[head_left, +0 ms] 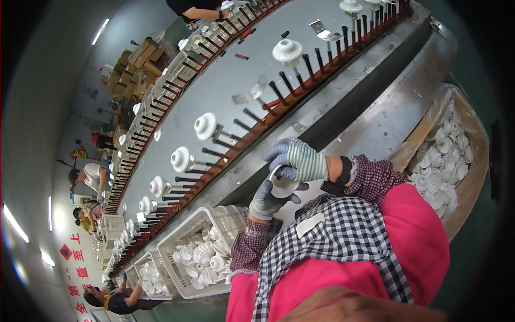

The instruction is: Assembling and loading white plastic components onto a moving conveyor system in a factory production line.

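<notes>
In front of my checked apron, both gloved hands come together around a white, round, cup-like part (284, 185). My left hand (268, 202) grips its lower side, with fingers and thumb bent round it. From above, my right hand (298, 160) closes its fingers on the upper edge; a black band circles that wrist. My right fingers partly hide the part. Just beyond my hands runs the metal edge of a curved line with upright black-tipped pegs (249, 115). Some pegs carry white stepped discs (205, 126), and a bent metal plate (250, 92) sits among them.
A white plastic crate (170, 252) with many white parts stands left of me. To my right is a plastic-lined cardboard box (397, 153) holding similar parts. Several co-workers stand along the line, one near another crate (155, 276). Stacked cartons (142, 56) lie farther back.
</notes>
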### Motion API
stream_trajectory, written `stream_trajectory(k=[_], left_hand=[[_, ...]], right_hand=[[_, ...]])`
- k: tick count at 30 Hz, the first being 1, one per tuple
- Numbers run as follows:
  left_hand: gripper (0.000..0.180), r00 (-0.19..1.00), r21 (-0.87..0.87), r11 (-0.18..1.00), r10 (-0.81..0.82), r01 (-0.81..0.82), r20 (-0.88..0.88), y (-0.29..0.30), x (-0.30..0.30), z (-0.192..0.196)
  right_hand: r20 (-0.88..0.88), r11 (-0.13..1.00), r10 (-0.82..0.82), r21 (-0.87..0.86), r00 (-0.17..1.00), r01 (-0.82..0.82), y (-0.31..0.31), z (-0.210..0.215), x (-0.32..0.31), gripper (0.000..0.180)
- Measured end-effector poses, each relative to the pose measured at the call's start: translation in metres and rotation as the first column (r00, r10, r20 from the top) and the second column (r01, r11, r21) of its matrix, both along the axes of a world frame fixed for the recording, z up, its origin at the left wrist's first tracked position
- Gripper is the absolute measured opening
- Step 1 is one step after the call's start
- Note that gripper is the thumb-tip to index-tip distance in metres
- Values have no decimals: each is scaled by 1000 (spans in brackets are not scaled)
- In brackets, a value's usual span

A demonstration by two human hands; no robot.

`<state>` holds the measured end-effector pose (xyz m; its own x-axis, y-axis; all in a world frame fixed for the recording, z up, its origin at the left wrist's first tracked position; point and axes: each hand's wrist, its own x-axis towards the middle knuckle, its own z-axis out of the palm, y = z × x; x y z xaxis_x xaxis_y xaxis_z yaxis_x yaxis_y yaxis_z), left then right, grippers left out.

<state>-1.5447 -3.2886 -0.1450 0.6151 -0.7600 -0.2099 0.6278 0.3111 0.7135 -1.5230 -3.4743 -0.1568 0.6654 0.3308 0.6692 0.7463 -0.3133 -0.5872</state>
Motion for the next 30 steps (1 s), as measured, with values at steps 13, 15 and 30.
stream_trajectory(k=[13,15,30], left_hand=[[74,632,458,832,-178,-313,754,-171,174,132],[60,623,464,822,-179,-331,761,-209,216,129],[49,891,754,640,-246,-147,382,-186,309,94]], right_hand=[[-301,829,-292,395,908,397,-233,-50,168,60],[-146,902,-151,385,978,197,-217,-63,187,43],[-163,630,449,755,879,-181,-128,-74,201,17]])
